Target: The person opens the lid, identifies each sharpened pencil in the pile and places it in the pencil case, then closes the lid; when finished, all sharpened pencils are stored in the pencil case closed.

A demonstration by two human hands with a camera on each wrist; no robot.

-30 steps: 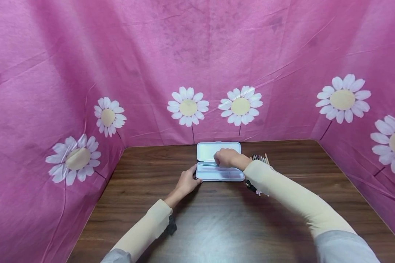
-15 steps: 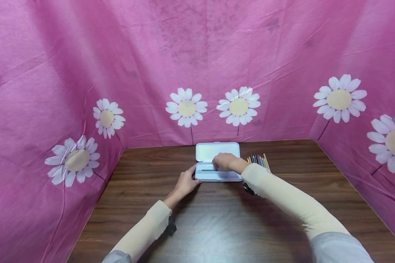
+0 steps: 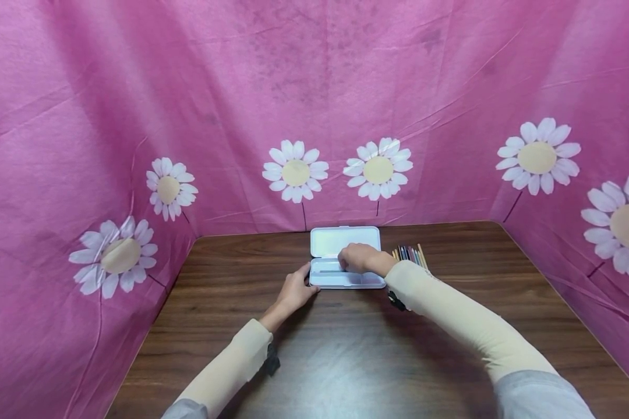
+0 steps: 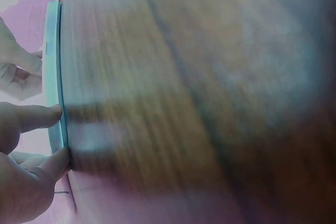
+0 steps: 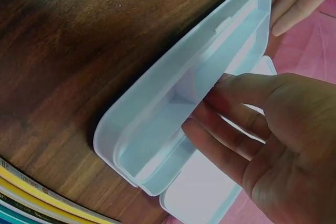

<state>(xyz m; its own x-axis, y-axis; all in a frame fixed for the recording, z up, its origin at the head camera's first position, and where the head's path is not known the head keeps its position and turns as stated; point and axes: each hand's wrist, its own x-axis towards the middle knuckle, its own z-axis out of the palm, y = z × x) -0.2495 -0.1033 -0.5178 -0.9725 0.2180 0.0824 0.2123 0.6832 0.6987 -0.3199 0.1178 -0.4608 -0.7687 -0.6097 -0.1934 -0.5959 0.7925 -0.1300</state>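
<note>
A white pencil case [image 3: 346, 280] lies on the table with its lid [image 3: 340, 235] folded back. My left hand [image 3: 294, 291] grips its left end, thumb at the front edge, as the left wrist view also shows. Over the rear compartment, my right hand [image 3: 361, 258] reaches down with fingers bent. A thin teal pencil [image 3: 327, 271] lies low along that compartment and runs under the right fingers. In the right wrist view the thumb and fingers [image 5: 223, 145] come together in a pinch behind the divider [image 5: 202, 85]; the fingertips are partly hidden.
Several coloured pencils [image 3: 410, 254] lie side by side right of the case, partly covered by the right forearm [image 3: 440, 297]. The wooden table [image 3: 346, 361] ends at a pink cloth [image 3: 230, 116] with daisies at the back and sides.
My right hand has gone slightly down into the case, and the teal pencil has sunk from above the rear compartment into it. My left hand keeps its grip.
</note>
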